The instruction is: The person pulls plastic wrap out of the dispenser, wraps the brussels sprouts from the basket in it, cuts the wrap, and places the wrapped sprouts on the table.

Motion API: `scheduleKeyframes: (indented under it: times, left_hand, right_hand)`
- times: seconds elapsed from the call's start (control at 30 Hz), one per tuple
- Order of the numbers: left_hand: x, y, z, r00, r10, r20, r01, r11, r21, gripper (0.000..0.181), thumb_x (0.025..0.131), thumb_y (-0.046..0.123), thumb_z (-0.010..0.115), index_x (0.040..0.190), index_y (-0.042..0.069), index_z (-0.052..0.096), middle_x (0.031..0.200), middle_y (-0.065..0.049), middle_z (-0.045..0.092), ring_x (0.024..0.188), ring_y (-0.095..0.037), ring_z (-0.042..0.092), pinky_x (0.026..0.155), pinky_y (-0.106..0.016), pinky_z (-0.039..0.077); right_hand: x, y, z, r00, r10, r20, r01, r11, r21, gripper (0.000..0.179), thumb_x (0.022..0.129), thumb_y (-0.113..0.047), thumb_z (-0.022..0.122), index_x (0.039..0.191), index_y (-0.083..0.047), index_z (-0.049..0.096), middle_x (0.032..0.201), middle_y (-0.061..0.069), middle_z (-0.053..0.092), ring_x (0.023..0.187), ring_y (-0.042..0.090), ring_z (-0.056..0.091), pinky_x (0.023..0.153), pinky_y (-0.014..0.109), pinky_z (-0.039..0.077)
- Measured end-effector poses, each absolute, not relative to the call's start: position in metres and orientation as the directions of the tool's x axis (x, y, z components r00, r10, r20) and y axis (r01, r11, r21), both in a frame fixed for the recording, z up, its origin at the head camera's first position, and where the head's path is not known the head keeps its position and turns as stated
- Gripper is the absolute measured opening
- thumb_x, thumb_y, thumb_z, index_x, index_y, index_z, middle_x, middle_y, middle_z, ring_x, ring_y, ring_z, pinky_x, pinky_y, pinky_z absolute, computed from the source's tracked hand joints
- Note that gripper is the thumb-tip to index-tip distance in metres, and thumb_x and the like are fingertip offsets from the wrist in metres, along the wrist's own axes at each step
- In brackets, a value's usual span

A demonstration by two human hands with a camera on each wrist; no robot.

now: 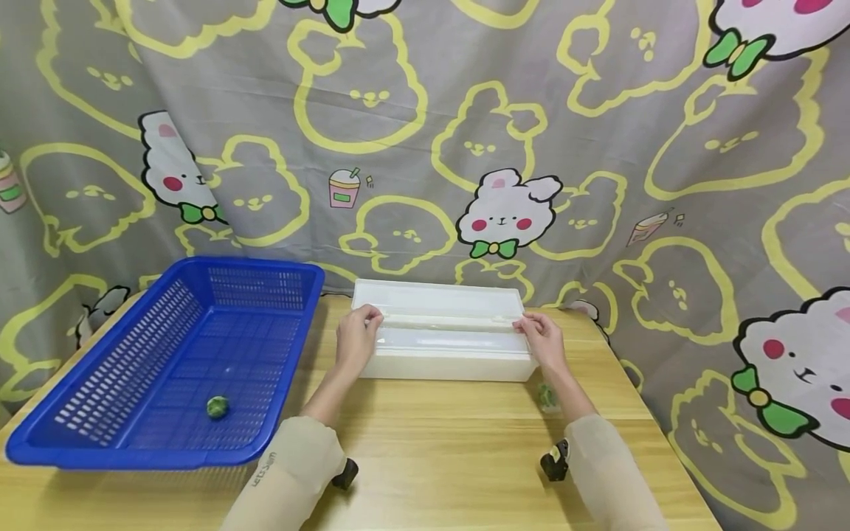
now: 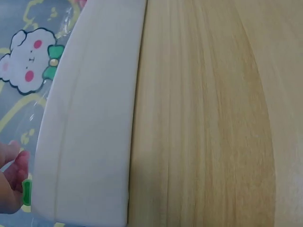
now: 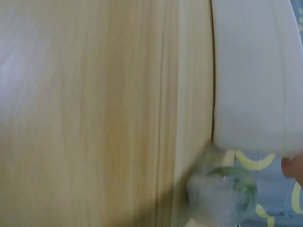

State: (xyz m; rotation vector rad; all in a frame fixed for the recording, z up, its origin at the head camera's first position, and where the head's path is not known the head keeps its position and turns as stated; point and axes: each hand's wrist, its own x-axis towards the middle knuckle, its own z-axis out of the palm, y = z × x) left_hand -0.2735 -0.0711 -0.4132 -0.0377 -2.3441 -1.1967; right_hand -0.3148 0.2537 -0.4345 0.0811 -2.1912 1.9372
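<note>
A long white box (image 1: 451, 366) stands on the table with its lid (image 1: 438, 299) raised at the back. At its left top corner my left hand (image 1: 357, 339) pinches the edge of a thin clear plastic film (image 1: 445, 339), thumb against fingertips. My right hand (image 1: 544, 339) pinches at the right corner, level with the left. Glints on the film show in the left wrist view, beside the left hand (image 2: 12, 177). Only a fingertip of the right hand (image 3: 292, 166) shows in the right wrist view, by the box end (image 3: 255, 94).
A blue plastic basket (image 1: 299, 354) stands at the left with a small round green thing (image 1: 217, 406) in it. A green piece in clear wrapping (image 3: 222, 194) lies right of the box, partly behind the right forearm. A patterned curtain (image 1: 412, 96) hangs behind the wooden table (image 1: 438, 450).
</note>
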Motion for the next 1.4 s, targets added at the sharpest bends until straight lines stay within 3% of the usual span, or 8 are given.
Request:
scheduleKeyframes:
  times: [0.17, 0.37, 0.53, 0.67, 0.83, 1.03, 1.4]
  left_hand:
    - [-0.275, -0.074, -0.412, -0.859, -0.189, 0.476, 0.284, 0.598, 0.749, 0.005, 0.078, -0.001, 0.066, 0.083, -0.003, 0.066, 0.077, -0.016, 0.065, 0.069, -0.027, 0.06, 0.068, -0.039, 0.048]
    - [-0.274, -0.078, -0.412, -0.86, -0.203, 0.468, 0.219, 0.681, 0.699, 0.02, 0.074, 0.0, 0.07, 0.094, 0.002, 0.068, 0.08, -0.011, 0.064, 0.073, -0.028, 0.059, 0.062, -0.04, 0.047]
    - [-0.273, -0.081, -0.413, -0.862, -0.242, 0.446, 0.142, 0.729, 0.669, 0.014, 0.075, 0.01, 0.072, 0.089, 0.007, 0.071, 0.08, -0.009, 0.064, 0.079, -0.029, 0.057, 0.065, -0.041, 0.045]
    - [-0.275, -0.082, -0.413, -0.866, -0.255, 0.431, 0.118, 0.732, 0.671, 0.007, 0.077, 0.014, 0.071, 0.082, 0.008, 0.072, 0.082, -0.009, 0.066, 0.082, -0.028, 0.057, 0.07, -0.041, 0.044]
    - [-0.278, -0.081, -0.411, -0.882, -0.286, 0.375, 0.089, 0.68, 0.727, 0.011, 0.079, 0.017, 0.07, 0.084, 0.008, 0.072, 0.089, -0.011, 0.065, 0.09, -0.03, 0.057, 0.074, -0.044, 0.045]
    - [-0.281, -0.082, -0.411, -0.881, -0.338, 0.331, 0.061, 0.613, 0.788, 0.013, 0.08, 0.017, 0.068, 0.086, 0.005, 0.072, 0.093, -0.014, 0.064, 0.095, -0.033, 0.058, 0.077, -0.046, 0.045]
    - [-0.289, -0.083, -0.399, -0.863, -0.365, 0.348, 0.066, 0.603, 0.795, 0.013, 0.082, 0.017, 0.067, 0.086, 0.005, 0.072, 0.093, -0.013, 0.064, 0.094, -0.034, 0.057, 0.08, -0.046, 0.042]
  right_hand:
    - [-0.315, 0.258, -0.433, -0.973, -0.015, 0.23, -0.23, 0.173, -0.958, 0.041, 0.089, -0.003, 0.055, 0.125, 0.013, 0.042, 0.085, -0.014, 0.061, 0.082, -0.004, 0.057, 0.079, 0.009, 0.043]
    - [-0.317, 0.255, -0.429, -0.969, 0.036, 0.246, -0.215, 0.375, -0.902, 0.024, 0.086, -0.005, 0.061, 0.103, 0.011, 0.061, 0.091, 0.006, 0.065, 0.074, -0.001, 0.052, 0.064, 0.012, 0.043]
    - [-0.318, 0.253, -0.426, -0.953, 0.082, 0.293, -0.212, 0.511, -0.833, 0.017, 0.085, -0.008, 0.062, 0.093, 0.007, 0.067, 0.092, 0.018, 0.064, 0.07, 0.006, 0.046, 0.06, 0.015, 0.039]
    - [-0.32, 0.255, -0.423, -0.925, 0.081, 0.372, -0.257, 0.589, -0.766, 0.014, 0.084, -0.007, 0.064, 0.088, 0.006, 0.068, 0.085, 0.017, 0.06, 0.066, 0.01, 0.042, 0.057, 0.018, 0.036]
    - [-0.324, 0.258, -0.419, -0.902, 0.069, 0.427, -0.279, 0.661, -0.696, 0.014, 0.083, -0.009, 0.065, 0.087, 0.004, 0.069, 0.079, 0.012, 0.053, 0.066, 0.013, 0.043, 0.057, 0.022, 0.036]
    - [-0.327, 0.26, -0.414, -0.917, 0.059, 0.395, -0.236, 0.718, -0.655, 0.018, 0.086, -0.015, 0.063, 0.09, 0.001, 0.069, 0.08, 0.01, 0.052, 0.073, 0.02, 0.048, 0.06, 0.027, 0.036]
    - [-0.333, 0.257, -0.4, -0.918, 0.106, 0.382, -0.179, 0.749, -0.638, 0.02, 0.085, -0.019, 0.064, 0.09, 0.0, 0.07, 0.08, 0.01, 0.052, 0.074, 0.022, 0.047, 0.062, 0.029, 0.034]
